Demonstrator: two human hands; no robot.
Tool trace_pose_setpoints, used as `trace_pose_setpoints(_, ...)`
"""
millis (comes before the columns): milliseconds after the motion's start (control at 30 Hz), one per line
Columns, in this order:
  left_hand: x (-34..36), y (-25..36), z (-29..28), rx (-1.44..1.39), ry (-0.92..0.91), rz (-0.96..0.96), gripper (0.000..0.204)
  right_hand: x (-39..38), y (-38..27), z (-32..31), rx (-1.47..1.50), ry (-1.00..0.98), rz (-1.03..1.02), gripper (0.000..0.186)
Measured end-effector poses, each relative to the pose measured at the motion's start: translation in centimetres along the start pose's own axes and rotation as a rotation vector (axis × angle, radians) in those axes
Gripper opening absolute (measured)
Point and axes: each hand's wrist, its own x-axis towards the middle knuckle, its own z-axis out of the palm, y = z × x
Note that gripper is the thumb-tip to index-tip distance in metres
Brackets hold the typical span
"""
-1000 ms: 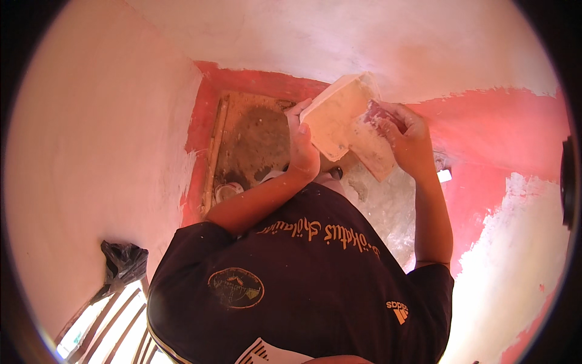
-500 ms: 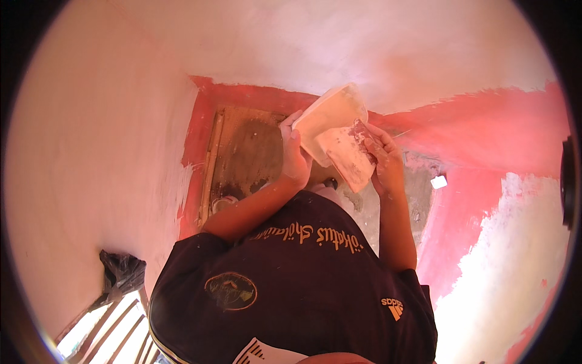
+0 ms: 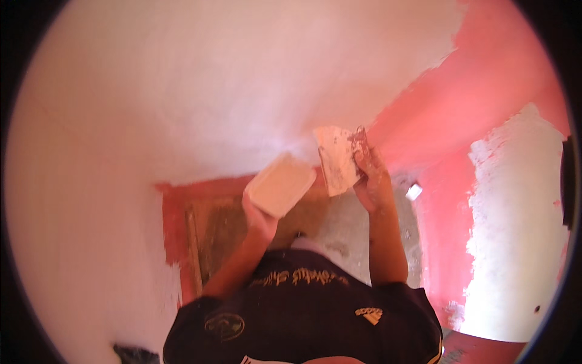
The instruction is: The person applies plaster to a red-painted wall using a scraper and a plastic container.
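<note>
My left hand [image 3: 260, 219] grips a cream rectangular container [image 3: 280, 183] smeared with pale paste. To its right, my right hand [image 3: 371, 179] is closed on the dark-red handle of a wide, flat scraper [image 3: 338, 159] coated in pale filler, raised a short way from the container. Both are held out in front of my body, below a large pale wall [image 3: 242, 85].
A red painted band [image 3: 461, 79] with ragged edges crosses the walls and runs round the brown, stained floor [image 3: 227, 221]. Pale patches [image 3: 503, 212] cover the right wall. A small white object [image 3: 414, 192] sits at the right corner. Black plastic [image 3: 136, 355] shows at lower left.
The scraper was over the container and is now apart from it, lifted and turned more upright. The container has moved left relative to it. The view has tilted toward the upper wall.
</note>
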Motion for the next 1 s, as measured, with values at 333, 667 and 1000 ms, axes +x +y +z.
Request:
trace_pose_setpoints(333, 0.4, -1.2, -7.6, -0.016, 0.093, -0.065, 0.060, 4.9, -9.1, 7.5, -0.143, -0.094, -0.662, 0.040)
trace_pose_setpoints(667, 0.2, 1.5, -13.7, -0.019, 0.172, 0.131, 0.069, 11.2, -16.7, 17.9, -0.792, 0.363, -1.951, 0.028)
trace_pose_setpoints(1000, -1.4, 6.3, -8.8, 0.492, 0.039, 0.457, 0.073, 14.7, -8.2, 22.0, -1.091, 0.162, -2.113, 0.041)
